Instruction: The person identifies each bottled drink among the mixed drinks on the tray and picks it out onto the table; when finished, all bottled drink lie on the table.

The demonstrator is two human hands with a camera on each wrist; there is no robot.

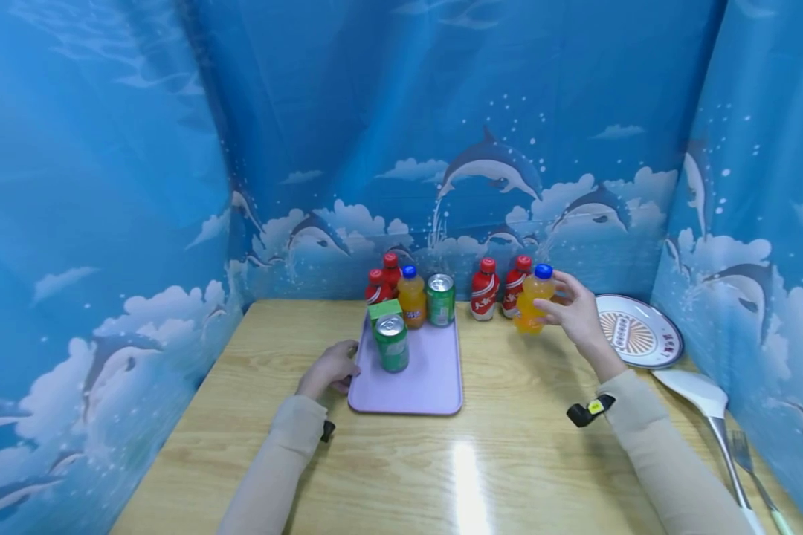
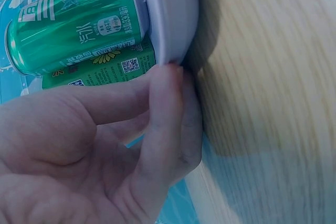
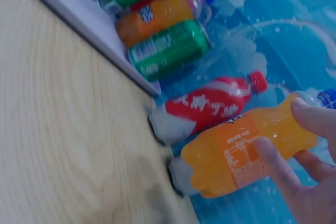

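Note:
My right hand [image 1: 575,312] holds an orange soda bottle [image 3: 247,150] with a blue cap, its fingers around the upper part. The bottle is in front of a red-labelled bottle [image 1: 514,286]; whether its base touches the table cannot be told. At the tray's left edge, my left hand [image 2: 121,135] pinches the rim of the lilac tray [image 1: 421,379] between thumb and fingers. On the tray stand a green can [image 1: 392,353], a green carton [image 1: 383,307], a second orange soda bottle [image 1: 412,301], another green can [image 1: 441,305] and two red-capped bottles [image 1: 375,288] at the back left.
Another red-labelled bottle [image 1: 485,291] stands right of the tray, by the blue dolphin backdrop [image 1: 375,134]. Toward the right edge of the wooden table [image 1: 522,453] lie a patterned plate [image 1: 665,331], a white-headed spatula [image 1: 699,390] and a fork [image 1: 746,457].

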